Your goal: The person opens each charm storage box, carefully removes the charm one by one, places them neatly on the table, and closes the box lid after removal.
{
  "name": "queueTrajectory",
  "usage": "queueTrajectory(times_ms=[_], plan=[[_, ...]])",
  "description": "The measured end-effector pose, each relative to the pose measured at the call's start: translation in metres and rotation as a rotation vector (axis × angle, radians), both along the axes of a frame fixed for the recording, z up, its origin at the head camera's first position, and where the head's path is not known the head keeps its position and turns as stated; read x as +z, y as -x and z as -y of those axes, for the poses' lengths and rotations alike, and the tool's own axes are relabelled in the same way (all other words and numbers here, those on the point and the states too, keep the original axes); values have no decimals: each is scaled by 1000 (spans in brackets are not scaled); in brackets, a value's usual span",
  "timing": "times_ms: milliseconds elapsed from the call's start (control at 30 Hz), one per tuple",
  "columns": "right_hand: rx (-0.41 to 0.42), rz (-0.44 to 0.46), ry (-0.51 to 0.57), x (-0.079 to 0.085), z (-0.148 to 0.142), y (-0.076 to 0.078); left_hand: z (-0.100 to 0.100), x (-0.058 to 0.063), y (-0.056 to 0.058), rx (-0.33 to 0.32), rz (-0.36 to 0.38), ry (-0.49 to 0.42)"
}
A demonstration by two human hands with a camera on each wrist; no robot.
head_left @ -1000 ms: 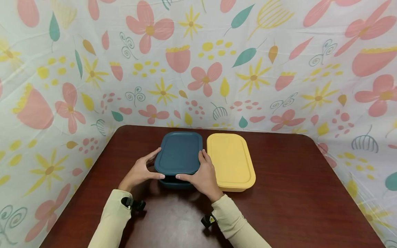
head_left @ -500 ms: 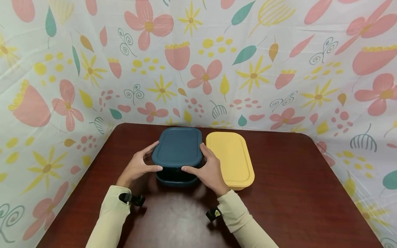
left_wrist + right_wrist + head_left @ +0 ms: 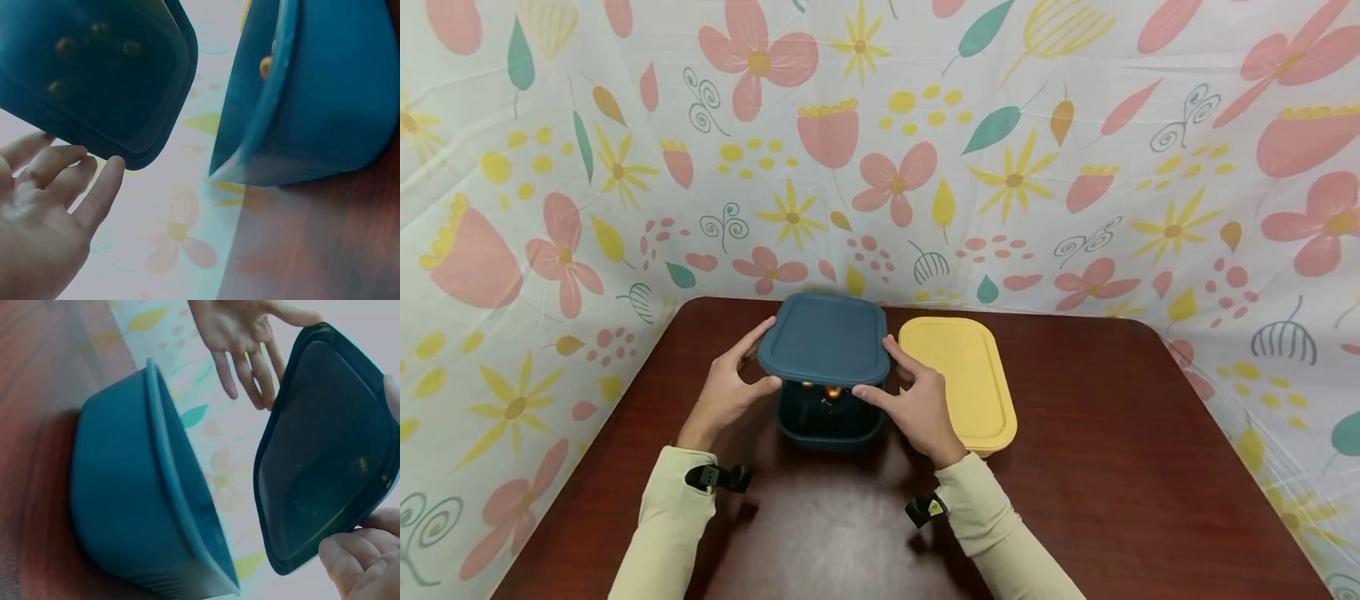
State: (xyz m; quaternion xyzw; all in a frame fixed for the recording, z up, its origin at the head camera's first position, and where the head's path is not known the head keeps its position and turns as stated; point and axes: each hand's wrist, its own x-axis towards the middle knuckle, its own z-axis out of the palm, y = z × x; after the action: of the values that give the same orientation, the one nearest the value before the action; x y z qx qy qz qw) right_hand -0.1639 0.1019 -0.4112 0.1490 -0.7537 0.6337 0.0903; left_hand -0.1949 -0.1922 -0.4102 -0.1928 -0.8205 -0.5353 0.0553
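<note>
Both hands hold a dark blue lid [image 3: 825, 337] above a matching deep storage box [image 3: 829, 433]. My left hand [image 3: 721, 398] grips the lid's left edge, thumb at the near left corner. On the other side my right hand [image 3: 919, 404] pinches the right edge, its thumb at the near right corner. Both wrist views show the lid's underside [image 3: 112, 81] well apart from the box rim. Through the gap, small shiny orange-gold round things [image 3: 832, 392] show inside the box; the lid hides the rest. Orange spots also show on the underside in the left wrist view.
A yellow lidded box [image 3: 958, 375] stands close to the right of the blue one. Both are on a dark reddish-brown table [image 3: 1097, 458]. Behind and at the sides hangs a floral-print cloth [image 3: 895, 117].
The blue lid has risen off its box and shifted slightly away, carried by both hands. The gap at the front has widened, and the orange-gold things now show. The yellow box stays put.
</note>
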Motion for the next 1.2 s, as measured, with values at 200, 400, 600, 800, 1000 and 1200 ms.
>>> queueTrajectory(times_ms=[200, 400, 600, 800, 1000, 1200], plan=[[-13, 41, 33, 16, -4, 2, -6, 7, -2, 117, -169, 88], [-9, 174, 125, 29, -12, 5, -17, 12, 1, 181, -381, 155], [-29, 203, 141, 40, -17, 4, -25, 15, 6, 224, -563, 99], [-31, 138, 138, 47, -15, 1, -29, 24, 6, 353, -711, 32], [99, 60, 228, 49, -12, 3, -24, 35, 4, 366, -744, -84], [137, 54, 185, 50, -7, 4, -16, 45, 3, 412, -665, -201]])
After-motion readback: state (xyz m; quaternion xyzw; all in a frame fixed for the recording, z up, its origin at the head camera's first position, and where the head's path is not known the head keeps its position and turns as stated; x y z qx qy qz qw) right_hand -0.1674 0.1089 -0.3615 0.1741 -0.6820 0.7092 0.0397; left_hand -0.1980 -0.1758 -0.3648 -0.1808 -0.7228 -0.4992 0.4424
